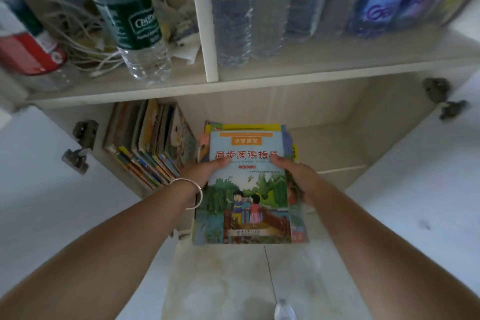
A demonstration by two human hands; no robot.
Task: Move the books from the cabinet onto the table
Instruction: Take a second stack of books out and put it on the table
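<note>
So you've got both hands on a stack of books (248, 189), flat pile with a blue-covered reader on top (two kids on a bridge on the cover). Your left hand (207, 167) clamps the left edge, thumb over the cover and the rest of the fingers tucked under where you can't see them. Your right hand (293, 176) does the same on the right edge, thumb on top, fingers curled round the side. The stack sits at the mouth of the cabinet's (259, 86) lower compartment, its near end sticking out past the front edge over the floor.

Just left of the stack, inside that same compartment, a row of thin picture books (148, 143) stands upright, leaning against the left wall. Silver bracelet (193, 193) on your left wrist.

On the shelf above the stack: a green-label water bottle (130, 15) to the left of the divider with a tangle of white cables (85, 47) beside it, more bottles (272, 8) lined up to the right. Both doors hang open.
</note>
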